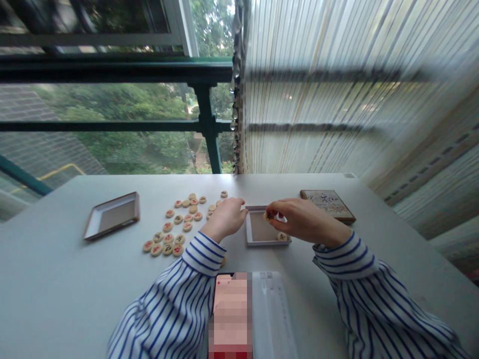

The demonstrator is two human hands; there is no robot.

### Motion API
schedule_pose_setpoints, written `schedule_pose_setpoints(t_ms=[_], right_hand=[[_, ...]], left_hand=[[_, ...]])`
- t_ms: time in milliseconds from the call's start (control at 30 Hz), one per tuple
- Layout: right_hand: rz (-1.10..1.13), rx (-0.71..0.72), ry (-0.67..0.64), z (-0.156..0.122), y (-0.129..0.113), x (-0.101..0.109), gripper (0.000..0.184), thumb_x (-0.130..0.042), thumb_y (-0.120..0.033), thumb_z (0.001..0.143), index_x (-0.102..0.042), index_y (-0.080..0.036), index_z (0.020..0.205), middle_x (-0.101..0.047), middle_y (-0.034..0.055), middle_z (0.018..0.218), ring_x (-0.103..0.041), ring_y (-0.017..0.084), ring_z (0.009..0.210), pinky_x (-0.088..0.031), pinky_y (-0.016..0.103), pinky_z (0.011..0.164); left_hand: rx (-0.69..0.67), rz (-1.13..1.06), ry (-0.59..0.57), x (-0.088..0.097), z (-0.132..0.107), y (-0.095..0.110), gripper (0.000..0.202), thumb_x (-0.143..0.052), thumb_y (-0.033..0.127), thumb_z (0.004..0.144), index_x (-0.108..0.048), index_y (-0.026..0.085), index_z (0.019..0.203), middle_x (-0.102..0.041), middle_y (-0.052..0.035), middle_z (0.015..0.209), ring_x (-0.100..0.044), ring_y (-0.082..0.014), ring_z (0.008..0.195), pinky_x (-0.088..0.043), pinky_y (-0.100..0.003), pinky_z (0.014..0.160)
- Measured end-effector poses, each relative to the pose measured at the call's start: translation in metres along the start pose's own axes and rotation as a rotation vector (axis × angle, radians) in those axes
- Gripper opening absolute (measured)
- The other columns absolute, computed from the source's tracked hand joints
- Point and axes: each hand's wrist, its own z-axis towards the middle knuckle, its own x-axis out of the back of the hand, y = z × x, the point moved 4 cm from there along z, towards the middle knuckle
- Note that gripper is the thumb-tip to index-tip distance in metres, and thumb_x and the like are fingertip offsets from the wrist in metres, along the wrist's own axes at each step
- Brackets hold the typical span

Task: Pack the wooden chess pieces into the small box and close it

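Observation:
My right hand (309, 215) pinches a round Chinese chess piece (268, 216) over a shallow open box (262, 229). Another piece (282, 237) lies in the box's near right corner. At the box's far left corner is my left hand (227, 217), its fingertips closed on the rim. Several round wooden pieces with red or dark characters, among them a red one (167, 227), are spread to the left of that hand. Some of them are partly hidden behind the left hand and its sleeve.
A box lid or tray (117, 217) lies at the left of the white table (101, 289). At the right lies a closed, printed box (327, 204). A phone (223, 281) and a pale translucent case (273, 314) are at the front. String curtain and railing stand behind.

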Motion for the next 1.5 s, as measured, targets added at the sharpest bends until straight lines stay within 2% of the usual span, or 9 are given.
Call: schedule_pose_setpoints(t_ms=[200,467,700,900,1233,1500], right_hand=[[-0.009,-0.036,-0.046,0.001,0.002,-0.002,0.022,-0.045,-0.031,0.081,-0.062,-0.021,0.091,-0.066,0.0029,0.082,-0.059,0.015,0.071,-0.036,0.024,0.058],[-0.025,-0.060,-0.085,0.001,0.004,-0.005,0.024,-0.043,-0.033,0.082,-0.062,-0.022,0.092,-0.066,0.0047,0.081,-0.060,0.016,0.073,-0.038,0.025,0.060],[-0.023,-0.090,-0.159,0.002,0.007,-0.010,0.025,-0.044,-0.033,0.081,-0.063,-0.021,0.091,-0.066,0.0063,0.084,-0.060,0.017,0.078,-0.039,0.025,0.063],[-0.039,-0.070,-0.173,0.003,0.011,-0.017,0.024,-0.045,-0.033,0.079,-0.064,-0.023,0.089,-0.066,0.0044,0.083,-0.060,0.018,0.075,-0.038,0.026,0.060],[-0.008,-0.061,-0.271,0.003,0.014,-0.026,0.020,-0.048,-0.029,0.075,-0.066,-0.023,0.084,-0.067,0.0047,0.083,-0.060,0.017,0.075,-0.039,0.026,0.064],[-0.037,-0.047,-0.306,0.003,0.013,-0.034,0.024,-0.048,-0.030,0.072,-0.067,-0.023,0.085,-0.067,0.0047,0.079,-0.059,0.017,0.072,-0.037,0.025,0.059]], left_hand=[[0.014,0.048,-0.055,-0.005,-0.001,-0.001,0.034,-0.038,0.032,0.082,-0.060,0.015,0.101,-0.065,-0.0115,0.099,-0.058,-0.0251,0.093,-0.042,-0.031,0.073],[-0.050,0.080,-0.104,-0.013,0.001,0.002,0.029,-0.039,0.031,0.082,-0.061,0.014,0.088,-0.066,-0.0126,0.090,-0.059,-0.0239,0.089,-0.042,-0.031,0.075],[-0.065,0.043,-0.124,-0.018,0.001,0.003,0.025,-0.040,0.027,0.081,-0.061,0.014,0.089,-0.066,-0.0115,0.090,-0.059,-0.0212,0.089,-0.042,-0.028,0.075],[-0.093,0.057,-0.115,-0.020,0.002,0.003,0.024,-0.040,0.022,0.079,-0.061,0.014,0.089,-0.066,-0.0127,0.090,-0.060,-0.0221,0.087,-0.043,-0.029,0.072],[-0.064,0.051,-0.151,-0.021,0.001,0.002,0.025,-0.041,0.017,0.076,-0.061,0.013,0.091,-0.066,-0.0139,0.091,-0.060,-0.0229,0.089,-0.043,-0.029,0.073],[-0.068,0.043,-0.146,-0.022,0.002,0.002,0.027,-0.041,0.014,0.075,-0.060,0.015,0.093,-0.066,-0.0114,0.089,-0.060,-0.0212,0.087,-0.043,-0.027,0.072]])
